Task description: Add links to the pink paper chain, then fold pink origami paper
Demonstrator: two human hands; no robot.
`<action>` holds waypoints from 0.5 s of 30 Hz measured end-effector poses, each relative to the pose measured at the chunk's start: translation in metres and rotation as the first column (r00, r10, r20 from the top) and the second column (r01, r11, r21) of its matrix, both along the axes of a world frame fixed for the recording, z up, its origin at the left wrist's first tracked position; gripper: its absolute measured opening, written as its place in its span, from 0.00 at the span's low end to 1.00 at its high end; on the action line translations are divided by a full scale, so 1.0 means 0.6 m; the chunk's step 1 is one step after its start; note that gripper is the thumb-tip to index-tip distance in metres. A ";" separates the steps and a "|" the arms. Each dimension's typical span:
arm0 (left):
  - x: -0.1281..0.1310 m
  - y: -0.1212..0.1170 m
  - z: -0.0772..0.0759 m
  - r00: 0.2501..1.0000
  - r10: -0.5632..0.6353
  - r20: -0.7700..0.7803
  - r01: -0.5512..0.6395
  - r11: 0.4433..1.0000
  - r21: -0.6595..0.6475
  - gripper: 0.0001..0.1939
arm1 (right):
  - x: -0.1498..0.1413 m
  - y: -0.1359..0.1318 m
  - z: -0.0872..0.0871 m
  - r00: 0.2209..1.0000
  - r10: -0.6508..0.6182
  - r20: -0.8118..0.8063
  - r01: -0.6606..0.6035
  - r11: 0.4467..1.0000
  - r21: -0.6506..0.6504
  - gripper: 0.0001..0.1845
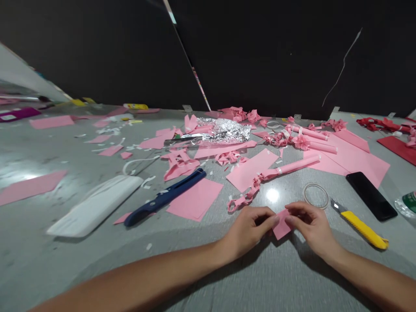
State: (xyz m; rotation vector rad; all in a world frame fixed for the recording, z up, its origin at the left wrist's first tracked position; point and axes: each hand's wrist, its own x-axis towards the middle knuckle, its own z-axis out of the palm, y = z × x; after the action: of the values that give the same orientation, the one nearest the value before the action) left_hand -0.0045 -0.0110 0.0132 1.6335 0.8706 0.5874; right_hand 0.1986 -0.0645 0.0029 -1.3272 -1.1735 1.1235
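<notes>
A small piece of pink paper point(281, 226) is pinched between both hands above the grey tabletop. My left hand point(251, 229) grips its left edge with thumb and fingers. On the opposite side, my right hand point(310, 225) pinches its upper right part. Just beyond the hands lies a rolled pink paper stick with a paper chain point(256, 186) at one end. A yellow utility knife point(362, 227) rests right of my right hand, near a thin round ring point(316, 196).
A black phone point(371, 196) and a plastic bottle point(410, 203) lie at the right. Left of the hands are a dark blue long-handled tool point(164, 198) and a white packet point(97, 206). Pink scraps and crumpled foil point(227, 130) spread before a black panel point(247, 52).
</notes>
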 end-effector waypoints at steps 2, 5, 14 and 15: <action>0.000 0.000 -0.001 1.000 0.001 0.006 -0.001 1.000 -0.004 0.20 | 0.000 0.000 -0.001 1.000 -0.001 -0.010 0.001 1.000 -0.005 0.11; 0.000 0.000 -0.003 1.000 -0.001 0.007 0.001 1.000 -0.006 0.20 | 0.000 0.000 -0.002 0.999 -0.007 -0.032 0.007 1.000 -0.008 0.11; 0.000 0.003 -0.007 1.000 0.006 0.012 -0.006 1.000 -0.020 0.21 | 0.001 0.000 -0.005 0.999 0.005 -0.047 -0.005 1.000 0.003 0.11; -0.001 0.003 -0.007 1.000 0.006 0.017 -0.006 1.000 -0.025 0.21 | 0.001 0.000 -0.006 0.999 0.005 -0.048 -0.005 1.000 0.003 0.11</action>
State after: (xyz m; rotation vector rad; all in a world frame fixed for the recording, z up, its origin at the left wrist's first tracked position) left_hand -0.0048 -0.0095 0.0087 1.6019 0.8673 0.5919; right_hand 0.1991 -0.0646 -0.0009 -1.2890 -1.1437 1.1501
